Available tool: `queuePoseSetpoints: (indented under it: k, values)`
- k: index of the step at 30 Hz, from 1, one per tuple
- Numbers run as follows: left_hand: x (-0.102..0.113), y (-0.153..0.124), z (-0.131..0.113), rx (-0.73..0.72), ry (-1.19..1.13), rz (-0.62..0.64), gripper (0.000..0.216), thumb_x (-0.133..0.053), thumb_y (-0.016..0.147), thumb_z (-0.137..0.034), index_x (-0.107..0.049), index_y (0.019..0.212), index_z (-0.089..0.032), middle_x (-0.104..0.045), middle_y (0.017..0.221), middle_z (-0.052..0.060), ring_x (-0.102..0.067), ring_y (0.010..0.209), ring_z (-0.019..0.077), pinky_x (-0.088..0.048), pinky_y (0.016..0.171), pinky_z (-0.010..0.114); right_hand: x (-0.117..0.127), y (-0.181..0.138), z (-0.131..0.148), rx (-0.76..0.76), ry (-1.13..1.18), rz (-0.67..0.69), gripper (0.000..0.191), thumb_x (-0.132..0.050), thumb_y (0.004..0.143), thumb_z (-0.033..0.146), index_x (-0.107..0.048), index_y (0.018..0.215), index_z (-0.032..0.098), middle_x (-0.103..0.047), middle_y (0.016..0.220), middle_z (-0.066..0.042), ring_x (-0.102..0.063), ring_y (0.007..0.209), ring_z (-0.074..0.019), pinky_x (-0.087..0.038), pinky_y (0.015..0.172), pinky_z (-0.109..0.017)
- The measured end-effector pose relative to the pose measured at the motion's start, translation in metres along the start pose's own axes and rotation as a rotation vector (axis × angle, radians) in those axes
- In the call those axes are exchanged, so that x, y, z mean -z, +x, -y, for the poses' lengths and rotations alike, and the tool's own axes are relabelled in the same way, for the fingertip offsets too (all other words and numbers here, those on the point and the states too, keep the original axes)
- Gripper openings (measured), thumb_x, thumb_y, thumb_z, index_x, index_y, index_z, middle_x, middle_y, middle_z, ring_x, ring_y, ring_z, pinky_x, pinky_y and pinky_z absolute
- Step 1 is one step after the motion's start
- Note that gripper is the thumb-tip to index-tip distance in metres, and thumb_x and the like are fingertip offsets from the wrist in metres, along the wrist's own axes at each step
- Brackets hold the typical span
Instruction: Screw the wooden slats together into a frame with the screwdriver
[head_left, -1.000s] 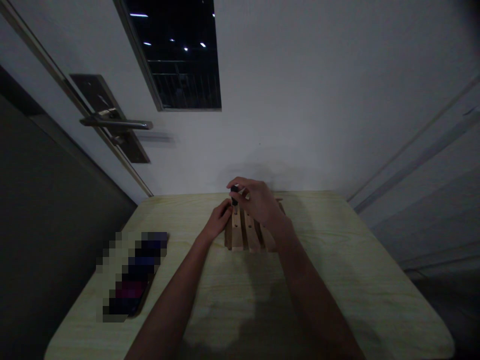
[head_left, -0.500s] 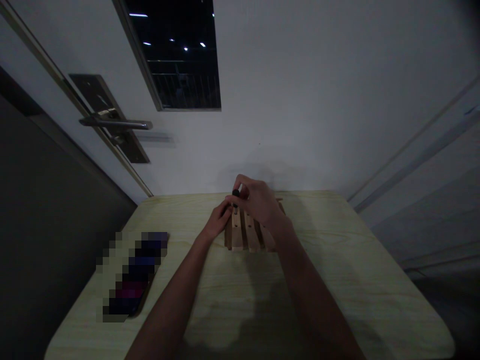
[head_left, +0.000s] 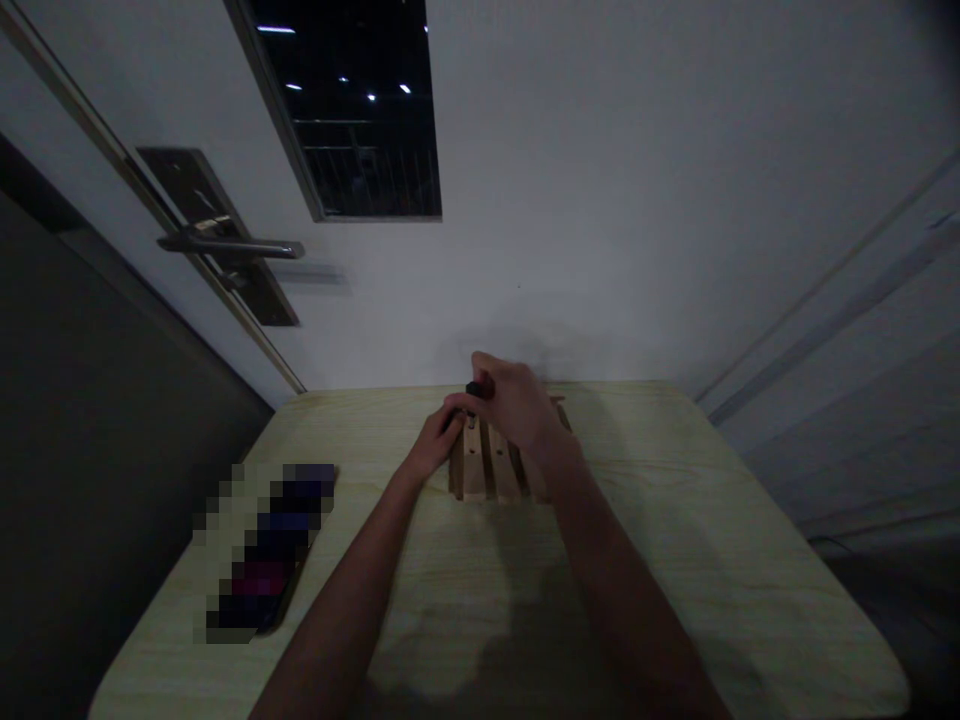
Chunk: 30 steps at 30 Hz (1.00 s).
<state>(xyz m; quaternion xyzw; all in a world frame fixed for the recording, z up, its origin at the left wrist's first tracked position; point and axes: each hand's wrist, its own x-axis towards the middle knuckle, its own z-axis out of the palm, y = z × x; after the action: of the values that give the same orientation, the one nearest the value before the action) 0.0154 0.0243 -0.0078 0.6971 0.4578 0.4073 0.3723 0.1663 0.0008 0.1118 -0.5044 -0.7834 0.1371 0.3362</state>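
Note:
My right hand (head_left: 519,402) is closed in a pinch on a small black-handled screwdriver (head_left: 474,388). A bit of its metal lower part shows just under the fingers, at the far end of the leftmost slat. Under both hands lies a wooden slatted stand (head_left: 474,478), made of light strips with small dark holes and gaps between them. My left hand (head_left: 436,440) grips its far left side, fingertips close to the screwdriver's lower end. My right hand and wrist hide much of the stand's far and right parts; the screwdriver's tip is too small to make out.
A phone (head_left: 279,560), partly pixelated, lies on the left of the pale wood-grain table (head_left: 675,580). Behind the table's far edge stands a white door (head_left: 600,200) with a metal lever handle (head_left: 247,246) and a dark window (head_left: 360,120).
The fingers of my right hand have shifted slightly, and the black handle looks turned and more tilted. My left hand and the stand stay where they were.

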Motion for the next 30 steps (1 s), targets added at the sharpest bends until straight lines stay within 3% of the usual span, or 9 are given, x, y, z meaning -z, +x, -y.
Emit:
queuePoseSetpoints:
  k: [6, 8, 13, 16, 22, 25, 30]
  values:
    - [0.0005, 0.0011, -0.0015, -0.060, -0.019, 0.011, 0.037, -0.041, 0.088, -0.038, -0.057, 0.110, -0.013, -0.063, 0.110, 0.008, -0.057, 0.099, 0.0212, -0.043, 0.090, 0.033, -0.0004, -0.0011, 0.0002, 0.009, -0.025, -0.016, 0.015, -0.059, 0.078, 0.031, -0.053, 0.090, 0.023, -0.054, 0.062, 0.004, -0.045, 0.054, -0.0097, -0.030, 0.053, -0.022]
    - [0.0005, 0.0013, -0.0001, -0.048, -0.013, 0.010, 0.038, -0.041, 0.088, -0.039, -0.056, 0.111, -0.013, -0.063, 0.111, 0.009, -0.057, 0.099, 0.0212, -0.044, 0.090, 0.033, -0.0011, 0.0000, -0.0006, 0.058, -0.017, 0.015, 0.010, -0.055, 0.081, 0.032, -0.057, 0.085, 0.023, -0.058, 0.066, 0.002, -0.048, 0.059, -0.0103, -0.033, 0.056, -0.023]
    - [-0.0004, 0.0018, 0.0046, -0.055, -0.026, 0.006, 0.038, -0.041, 0.088, -0.037, -0.055, 0.113, -0.013, -0.062, 0.114, 0.008, -0.056, 0.102, 0.0210, -0.043, 0.092, 0.033, -0.0037, 0.0036, -0.0040, 0.090, 0.044, 0.071, 0.019, -0.050, 0.086, 0.032, -0.062, 0.076, 0.020, -0.065, 0.077, -0.001, -0.055, 0.069, -0.0115, -0.038, 0.064, -0.023]
    - [-0.0005, 0.0017, 0.0034, -0.065, -0.039, 0.005, 0.035, -0.042, 0.088, -0.037, -0.056, 0.109, -0.013, -0.063, 0.110, 0.007, -0.056, 0.103, 0.0208, -0.042, 0.093, 0.033, -0.0050, 0.0028, -0.0050, 0.086, 0.044, 0.062, 0.015, -0.050, 0.087, 0.029, -0.062, 0.087, 0.021, -0.066, 0.085, -0.003, -0.058, 0.076, -0.0133, -0.041, 0.070, -0.024]
    - [-0.0004, 0.0017, 0.0023, -0.092, -0.053, 0.013, 0.030, -0.042, 0.088, -0.037, -0.058, 0.101, -0.015, -0.064, 0.096, 0.005, -0.055, 0.100, 0.0198, -0.042, 0.091, 0.031, -0.0061, -0.0008, -0.0051, 0.128, -0.005, 0.070, 0.031, -0.038, 0.089, 0.019, -0.054, 0.117, 0.018, -0.062, 0.107, -0.009, -0.057, 0.094, -0.0166, -0.042, 0.082, -0.029]
    - [-0.0009, 0.0024, 0.0043, -0.106, -0.060, 0.018, 0.031, -0.042, 0.088, -0.037, -0.057, 0.103, -0.015, -0.064, 0.095, 0.005, -0.055, 0.100, 0.0199, -0.043, 0.090, 0.032, -0.0064, 0.0000, -0.0056, 0.137, 0.010, 0.056, 0.030, -0.038, 0.088, 0.019, -0.054, 0.113, 0.019, -0.062, 0.106, -0.008, -0.057, 0.092, -0.0164, -0.042, 0.081, -0.029]
    - [-0.0009, 0.0024, 0.0045, -0.092, -0.059, 0.023, 0.031, -0.041, 0.088, -0.038, -0.057, 0.101, -0.016, -0.063, 0.094, 0.005, -0.055, 0.100, 0.0200, -0.043, 0.090, 0.032, -0.0048, 0.0009, -0.0045, 0.084, 0.057, 0.040, 0.027, -0.044, 0.085, 0.018, -0.052, 0.111, 0.022, -0.063, 0.084, -0.003, -0.055, 0.067, -0.0124, -0.042, 0.064, -0.024]
